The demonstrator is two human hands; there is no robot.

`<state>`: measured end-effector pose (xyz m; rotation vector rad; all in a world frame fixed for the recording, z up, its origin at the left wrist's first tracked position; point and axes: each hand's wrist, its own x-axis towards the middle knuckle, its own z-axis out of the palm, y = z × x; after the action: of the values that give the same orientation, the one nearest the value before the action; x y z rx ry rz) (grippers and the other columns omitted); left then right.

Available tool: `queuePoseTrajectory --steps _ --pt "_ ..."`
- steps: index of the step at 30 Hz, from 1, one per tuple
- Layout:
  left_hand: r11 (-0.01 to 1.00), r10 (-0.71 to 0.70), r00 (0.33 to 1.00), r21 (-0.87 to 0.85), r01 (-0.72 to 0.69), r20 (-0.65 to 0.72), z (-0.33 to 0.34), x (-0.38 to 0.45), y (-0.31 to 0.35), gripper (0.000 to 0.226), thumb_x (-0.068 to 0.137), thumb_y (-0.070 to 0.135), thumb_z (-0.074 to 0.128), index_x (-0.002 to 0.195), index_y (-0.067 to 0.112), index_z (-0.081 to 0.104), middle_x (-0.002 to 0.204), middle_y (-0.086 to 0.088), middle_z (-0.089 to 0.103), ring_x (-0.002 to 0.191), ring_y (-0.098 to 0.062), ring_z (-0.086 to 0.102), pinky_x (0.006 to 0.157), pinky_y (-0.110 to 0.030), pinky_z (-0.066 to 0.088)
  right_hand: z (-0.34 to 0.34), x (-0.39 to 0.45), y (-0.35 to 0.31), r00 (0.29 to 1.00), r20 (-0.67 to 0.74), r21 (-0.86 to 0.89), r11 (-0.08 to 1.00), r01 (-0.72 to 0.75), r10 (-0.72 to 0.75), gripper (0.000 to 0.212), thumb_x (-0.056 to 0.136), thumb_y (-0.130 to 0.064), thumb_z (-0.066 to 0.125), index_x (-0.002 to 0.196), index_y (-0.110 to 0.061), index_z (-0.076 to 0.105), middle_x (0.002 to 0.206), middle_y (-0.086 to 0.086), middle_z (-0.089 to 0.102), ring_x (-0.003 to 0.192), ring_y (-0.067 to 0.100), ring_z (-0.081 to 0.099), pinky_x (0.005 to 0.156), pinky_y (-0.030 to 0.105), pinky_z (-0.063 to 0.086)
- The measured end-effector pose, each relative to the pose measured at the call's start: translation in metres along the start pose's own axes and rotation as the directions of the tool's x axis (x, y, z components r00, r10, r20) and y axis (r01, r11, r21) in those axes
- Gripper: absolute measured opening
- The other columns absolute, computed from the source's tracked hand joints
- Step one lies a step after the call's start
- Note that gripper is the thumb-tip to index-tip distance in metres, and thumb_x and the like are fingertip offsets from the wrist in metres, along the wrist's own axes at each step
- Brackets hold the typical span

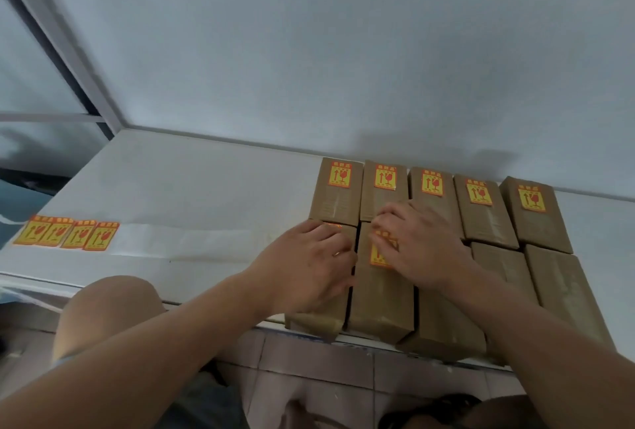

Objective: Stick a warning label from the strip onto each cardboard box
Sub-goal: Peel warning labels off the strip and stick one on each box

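Both hands are laid flat, left hand [309,263] steadying the nearest-left box [323,312], right hand [417,243] pressing a warning label [378,257] onto the next box [381,298], best rubbed outward from centre; farther back, five labelled boxes [433,198], strip [68,233] waiting far left on the table [189,188].

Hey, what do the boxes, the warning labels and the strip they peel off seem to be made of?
The boxes look like brown cardboard or kraft paper: matte, creased, folded ends. The warning labels seem to be printed paper or thin film in yellow with red marks, lying flat; the finish is hard to tell. The strip looks like a glossy, whitish backing liner, slightly shinier than the table, probably release paper.
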<state>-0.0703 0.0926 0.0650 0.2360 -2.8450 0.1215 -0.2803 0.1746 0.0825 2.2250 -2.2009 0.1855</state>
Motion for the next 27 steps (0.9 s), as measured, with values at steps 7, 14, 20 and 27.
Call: queuePoseTrajectory --steps 7,14,20,27 --pt "0.967 -0.155 0.982 0.222 0.128 0.109 -0.029 -0.076 -0.085 0.033 0.099 0.037 0.041 0.089 0.015 0.063 0.088 -0.002 0.061 0.081 -0.026 0.056 0.076 -0.04 0.047 -0.001 0.082 -0.08 0.954 -0.032 -0.151 0.945 0.29 -0.298 0.027 0.094 -0.034 0.045 0.098 -0.021 0.068 0.102 -0.002 0.066 0.092 0.021 0.059 0.077 0.037 0.05" --pt "0.889 -0.37 0.915 0.346 0.3 0.158 -0.045 -0.175 -0.165 0.037 0.098 0.036 0.036 0.091 0.015 0.066 0.088 -0.004 0.062 0.08 -0.026 0.058 0.076 -0.041 0.049 0.038 0.168 -0.186 0.87 0.03 -0.155 0.858 0.49 -0.492 0.028 0.098 -0.031 0.041 0.106 -0.015 0.063 0.105 0.005 0.063 0.092 0.026 0.057 0.075 0.037 0.047" --pt "0.797 -0.564 0.8 0.391 0.46 0.208 -0.032 -0.248 -0.216 0.044 0.095 0.042 0.029 0.089 0.017 0.065 0.087 -0.001 0.063 0.079 -0.024 0.06 0.074 -0.039 0.05 0.086 0.213 -0.27 0.873 0.13 -0.009 0.88 0.475 -0.47 0.031 0.101 -0.03 0.035 0.116 -0.014 0.056 0.112 0.005 0.058 0.101 0.026 0.052 0.078 0.036 0.041" --pt "0.699 -0.714 0.635 0.355 0.62 0.295 -0.003 -0.3 -0.248 0.041 0.098 0.05 0.032 0.118 0.023 0.056 0.114 0.002 0.058 0.098 -0.02 0.055 0.087 -0.036 0.045 0.136 0.249 -0.331 0.93 0.299 0.343 0.934 0.102 -0.211 0.033 0.098 -0.033 0.044 0.125 -0.017 0.054 0.12 0.007 0.056 0.113 0.025 0.052 0.093 0.034 0.042"
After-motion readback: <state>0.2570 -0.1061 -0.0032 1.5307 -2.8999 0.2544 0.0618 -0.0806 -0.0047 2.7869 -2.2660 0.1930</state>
